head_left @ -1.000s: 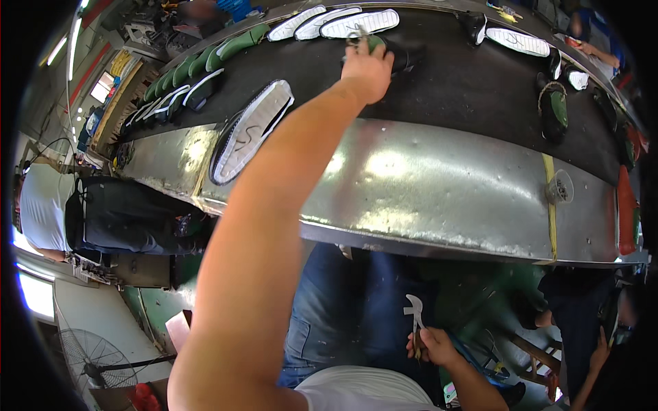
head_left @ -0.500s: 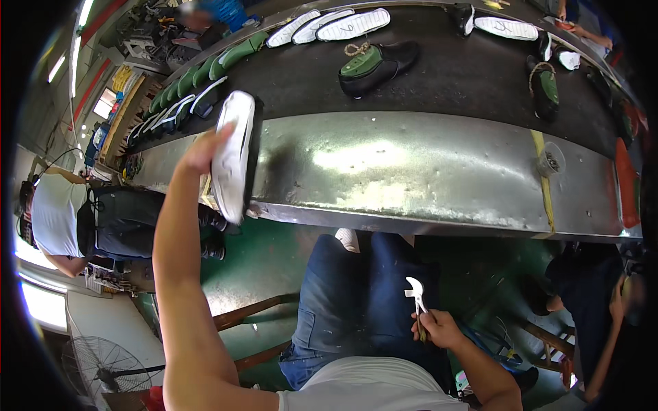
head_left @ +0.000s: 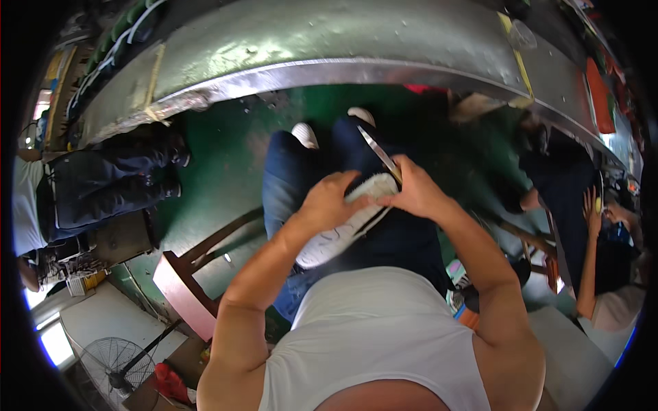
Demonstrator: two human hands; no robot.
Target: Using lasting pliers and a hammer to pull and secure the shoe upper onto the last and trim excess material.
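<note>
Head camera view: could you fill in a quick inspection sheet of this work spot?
Surface: long metal bench curves across the top; green floor below.
Job's things: white shoe sole over the lap; thin metal blade pointing up from it.
Clutter: wooden stool and fan at lower left.
Fingers: left hand grips the sole; right hand holds the blade.
Cables: nothing seen.
Surroundings: seated person in dark trousers at left; another person's arm at right.
</note>
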